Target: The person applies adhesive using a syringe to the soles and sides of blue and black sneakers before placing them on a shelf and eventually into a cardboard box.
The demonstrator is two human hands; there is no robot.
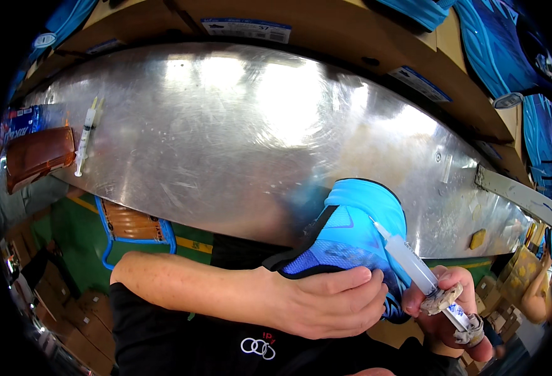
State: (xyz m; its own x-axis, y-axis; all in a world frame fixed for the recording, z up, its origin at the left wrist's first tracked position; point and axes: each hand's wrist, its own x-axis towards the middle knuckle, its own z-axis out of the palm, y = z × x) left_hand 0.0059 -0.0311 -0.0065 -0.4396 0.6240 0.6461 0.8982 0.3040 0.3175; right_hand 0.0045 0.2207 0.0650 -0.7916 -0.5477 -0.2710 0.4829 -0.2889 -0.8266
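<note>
Presently, the blue shoe [367, 238] is held at the near edge of the metal table [194, 138], toward its right part, with the dark collar turned to the left. The left hand [335, 304] grips the shoe's lower part, fingers close together and pressed against it. The right hand [437, 323] pinches a syringe [412, 266] between thumb and fingers, around pale wrapping [442, 299] on its rear portion. The syringe's narrow tip points at the shoe's light blue side; whether it touches cannot be told.

On the table's left end lie a second syringe [86, 138] with a yellowish tip, a brown pouch [41, 156] just beside it, and a blue packet [25, 121] behind the pouch. A small yellow block [478, 239] rests near the table's right end, and a pale strip [523, 197] juts out over that end. Cardboard boxes [345, 47] line the table's far edge, with further blue shoes [492, 47] on top. Before the table's near edge, on the left, stands a stool [135, 224] with a blue frame and brown seat
</note>
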